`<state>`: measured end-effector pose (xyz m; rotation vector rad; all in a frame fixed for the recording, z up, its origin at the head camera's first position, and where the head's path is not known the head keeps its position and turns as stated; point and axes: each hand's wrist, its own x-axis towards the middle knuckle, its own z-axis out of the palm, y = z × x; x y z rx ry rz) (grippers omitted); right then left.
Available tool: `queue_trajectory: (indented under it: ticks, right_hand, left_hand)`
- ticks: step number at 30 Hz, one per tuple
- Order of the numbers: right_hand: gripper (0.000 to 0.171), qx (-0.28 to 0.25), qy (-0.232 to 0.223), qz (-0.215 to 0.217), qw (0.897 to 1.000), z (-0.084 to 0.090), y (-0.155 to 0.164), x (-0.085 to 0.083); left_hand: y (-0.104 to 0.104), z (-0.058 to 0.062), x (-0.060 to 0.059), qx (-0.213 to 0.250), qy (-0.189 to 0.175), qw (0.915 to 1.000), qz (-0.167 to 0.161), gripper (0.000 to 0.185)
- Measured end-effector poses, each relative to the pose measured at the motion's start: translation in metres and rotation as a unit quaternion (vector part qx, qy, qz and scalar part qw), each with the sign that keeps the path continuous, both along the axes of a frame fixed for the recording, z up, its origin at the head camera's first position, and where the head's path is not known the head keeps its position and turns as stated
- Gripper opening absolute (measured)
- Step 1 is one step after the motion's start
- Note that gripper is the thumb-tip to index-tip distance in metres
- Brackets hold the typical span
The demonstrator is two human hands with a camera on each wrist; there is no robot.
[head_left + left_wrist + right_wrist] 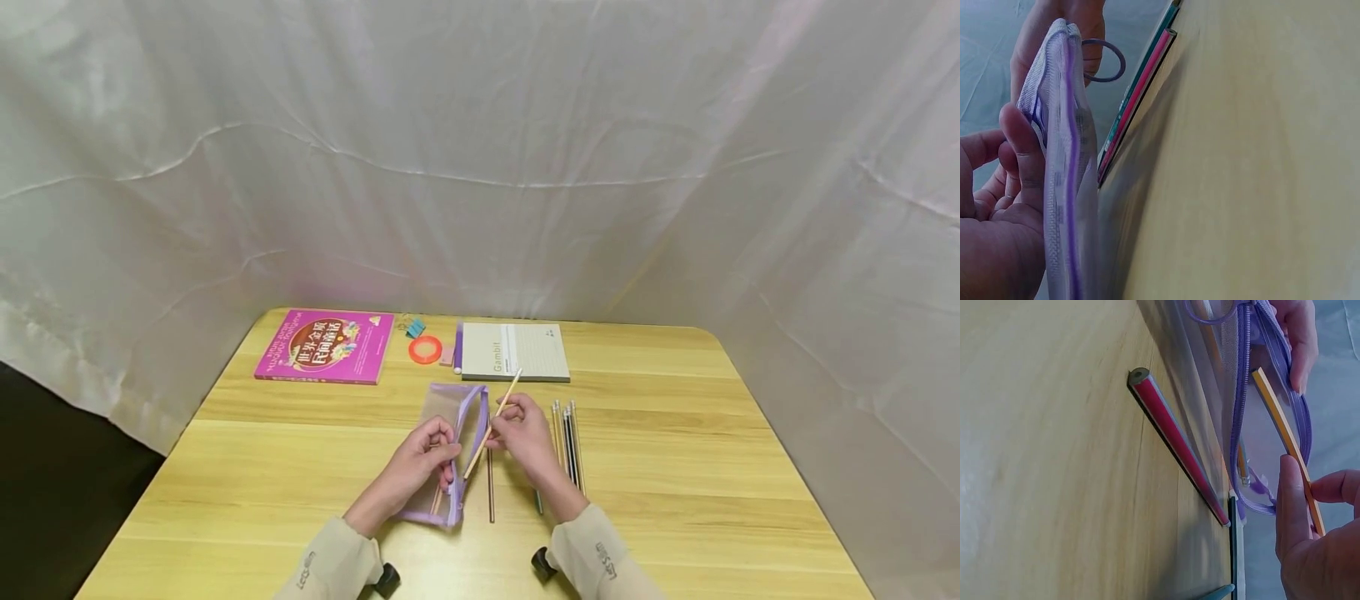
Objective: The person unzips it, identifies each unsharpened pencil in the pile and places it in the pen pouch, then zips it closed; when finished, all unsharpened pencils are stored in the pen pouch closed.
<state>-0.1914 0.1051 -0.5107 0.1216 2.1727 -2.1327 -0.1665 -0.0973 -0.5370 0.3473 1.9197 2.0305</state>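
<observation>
Near edge: your two sleeves cross it at the middle; bare table (675, 517) lies wide to either side of them, toward both near corners.

Left hand (420, 467): fingers curled on the near end of the pouch (453, 442), pinching its zip edge so the mouth stands open. The pouch lies at mid-table, long axis running near to far, leaning a little right at the far end.

Right hand (525, 437): thumb and fingers pinch a pencil (492, 423) at its middle. The pencil is tilted, its low end at the pouch mouth, its high end pointing to the far right.

Loose pencil (491, 497): flat on the table just right of the pouch, axis near to far.

Pencil row (568, 442): several lying side by side right of your right hand, same axis; open wood beyond them to the right edge.

Far edge, left to right: pink book (326, 346), blue clip (416, 328), orange tape ring (425, 349), notebook (513, 352). The far right corner is bare. A white curtain (480, 150) closes the far edge and both sides.
</observation>
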Motion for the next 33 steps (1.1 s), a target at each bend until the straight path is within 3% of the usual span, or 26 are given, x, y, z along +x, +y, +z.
queue_trajectory:
  ticks: [11, 21, 33]
  right_hand:
    - [0.045, -0.005, -0.024, 0.036, 0.999, -0.008, -0.011, 0.009]
    - [0.036, 0.020, -0.033, 0.057, 0.998, -0.011, -0.019, 0.017]
    - [0.047, 0.072, -0.042, 0.065, 0.994, -0.009, -0.027, 0.016]
  left_hand:
    - [0.004, -0.003, -0.002, 0.016, -0.007, 0.9999, 0.003, 0.010]
    - [0.008, -0.003, -0.003, 0.006, -0.001, 1.0000, 0.002, 0.022]
    - [0.011, -0.004, -0.004, 0.010, -0.009, 0.9999, 0.010, 0.020]
